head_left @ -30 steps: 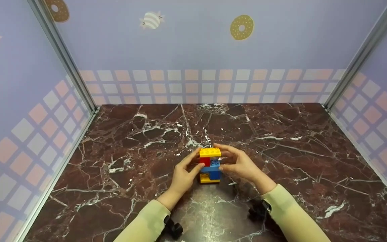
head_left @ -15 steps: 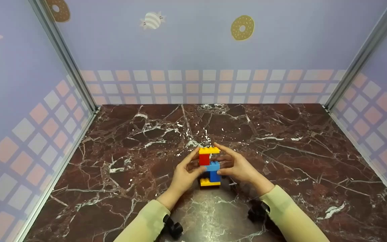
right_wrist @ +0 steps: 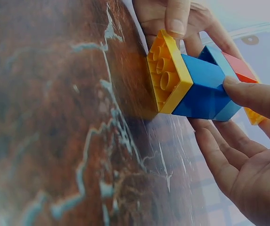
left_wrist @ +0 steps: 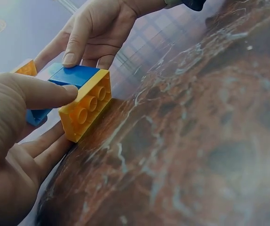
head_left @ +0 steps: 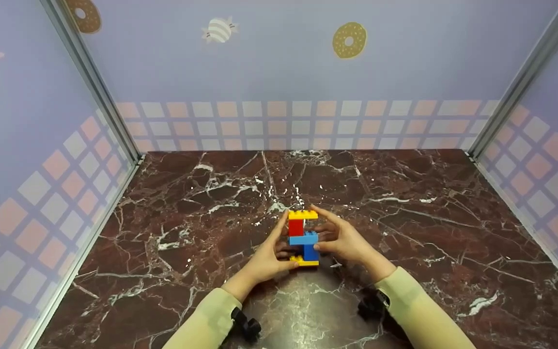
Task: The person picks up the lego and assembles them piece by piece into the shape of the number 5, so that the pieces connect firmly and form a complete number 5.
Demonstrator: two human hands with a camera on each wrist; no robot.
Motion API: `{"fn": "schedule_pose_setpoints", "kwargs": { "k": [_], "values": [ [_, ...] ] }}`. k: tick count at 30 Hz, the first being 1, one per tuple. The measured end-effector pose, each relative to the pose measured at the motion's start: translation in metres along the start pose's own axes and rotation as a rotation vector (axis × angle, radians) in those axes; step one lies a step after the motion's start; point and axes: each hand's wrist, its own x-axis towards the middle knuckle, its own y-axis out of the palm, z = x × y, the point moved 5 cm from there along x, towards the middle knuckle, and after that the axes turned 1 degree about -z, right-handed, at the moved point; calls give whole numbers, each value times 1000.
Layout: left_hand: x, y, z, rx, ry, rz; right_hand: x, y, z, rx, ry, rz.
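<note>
A stack of toy building bricks stands roughly upright between both hands. From the top come a yellow brick (head_left: 303, 215), a red brick (head_left: 296, 228), a light blue brick (head_left: 300, 240), a dark blue brick (head_left: 310, 252) and a lower yellow brick (head_left: 310, 263). My left hand (head_left: 265, 258) grips it from the left, thumb at the lower yellow brick, forefinger reaching up to the top one. My right hand (head_left: 349, 245) holds the other side, thumb on the blue bricks. Both wrist views show the hollow underside of the lower yellow brick, partly raised from the table.
A dark red marble-patterned table (head_left: 201, 213) lies beneath the hands. Purple panels with a checked border (head_left: 303, 125) enclose its back and sides, with metal posts (head_left: 492, 111) at the corners.
The left thumb has slid down from the light blue brick to the lower yellow brick. The stack has tipped, so its top studs show less and its front more. The right hand has barely moved.
</note>
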Motion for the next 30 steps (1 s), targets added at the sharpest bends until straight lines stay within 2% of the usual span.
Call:
{"fn": "schedule_pose_setpoints", "kwargs": {
  "k": [5, 10, 14, 21, 30],
  "values": [
    [0, -1, 1, 23, -10, -7, 0, -1, -2, 2, -2, -13],
    [1, -2, 3, 43, -16, -41, 0, 0, -3, 66, -3, -24],
    [1, -3, 3, 26, -12, -72, 1, 1, -5, 107, 10, -21],
    [1, -9, 5, -7, -28, -170, 1, 5, -10, 132, 40, 20],
    [1, -11, 5, -55, -26, -191, 2, 8, -14, 95, 28, 68]
  ]
}}
